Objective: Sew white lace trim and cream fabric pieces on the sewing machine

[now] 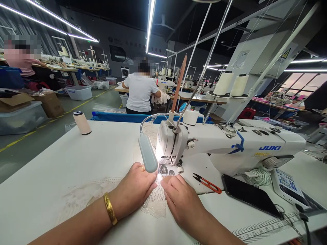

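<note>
A piece of pale lace fabric (155, 204) lies under the needle area of a white JUKI sewing machine (217, 139). My left hand (136, 185) presses on the lace from the left, fingers together close to the presser foot (163, 169). At the right edge of the lace, my right hand (180, 195) has its fingers curled, with thumb and fingertips pinching the fabric just in front of the foot. More sheer lace (89, 194) spreads out beneath and left of my left forearm. A grey-blue lamp (148, 153) on a bent neck lights the sewing spot and partly covers my left fingertips.
Orange thread snips (206, 183), a black phone (251, 195) and a coiled pale cord (258, 176) lie right of my hands. A thread cone (82, 123) stands at the table's back left. Ahead, a person in a white shirt (140, 92) sits at another machine.
</note>
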Tool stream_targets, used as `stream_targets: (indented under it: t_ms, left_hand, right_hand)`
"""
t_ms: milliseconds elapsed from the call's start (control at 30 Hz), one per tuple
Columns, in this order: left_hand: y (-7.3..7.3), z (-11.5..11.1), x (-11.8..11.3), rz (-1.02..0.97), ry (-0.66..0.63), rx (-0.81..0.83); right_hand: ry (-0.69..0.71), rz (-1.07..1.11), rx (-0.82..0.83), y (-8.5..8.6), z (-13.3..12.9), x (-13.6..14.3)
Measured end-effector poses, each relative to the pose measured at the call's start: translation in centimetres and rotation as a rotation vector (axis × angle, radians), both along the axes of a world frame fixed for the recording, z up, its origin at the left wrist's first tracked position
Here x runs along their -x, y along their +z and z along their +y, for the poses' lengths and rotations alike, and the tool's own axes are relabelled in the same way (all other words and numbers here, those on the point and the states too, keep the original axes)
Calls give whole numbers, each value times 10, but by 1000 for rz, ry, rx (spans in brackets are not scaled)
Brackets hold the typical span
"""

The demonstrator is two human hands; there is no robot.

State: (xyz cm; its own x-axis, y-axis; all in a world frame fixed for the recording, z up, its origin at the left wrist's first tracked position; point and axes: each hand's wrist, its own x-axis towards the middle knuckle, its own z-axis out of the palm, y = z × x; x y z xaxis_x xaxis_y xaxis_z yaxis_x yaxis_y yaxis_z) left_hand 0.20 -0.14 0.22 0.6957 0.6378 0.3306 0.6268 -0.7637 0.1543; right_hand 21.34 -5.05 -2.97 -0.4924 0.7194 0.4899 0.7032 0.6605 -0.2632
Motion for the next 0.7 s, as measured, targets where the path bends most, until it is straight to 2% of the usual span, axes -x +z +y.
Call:
stream_targets:
  t_ms: [133,233,333,467,567,700]
  left_hand:
    - [6,-2,1,78,48,4]
    - [9,-13,-1,55,-12,26]
    - [6,-23,-5,-21,-80,11]
    - [-3,-25,-7,-104,-96,-65]
    - [-3,-22,-5,-145,-83,0]
    - [6,-19,-1,-201,-77,114]
  right_hand:
    - [-10,-22,30,2,0,0]
    - [3,10,7,2,0,-1]
    - [25,27,-5,2,-1,-4]
    - [43,48,-6,2,-2,-6]
    - [63,67,0,3,-4,-6]
    - [100,42,-5,6,-6,-6]
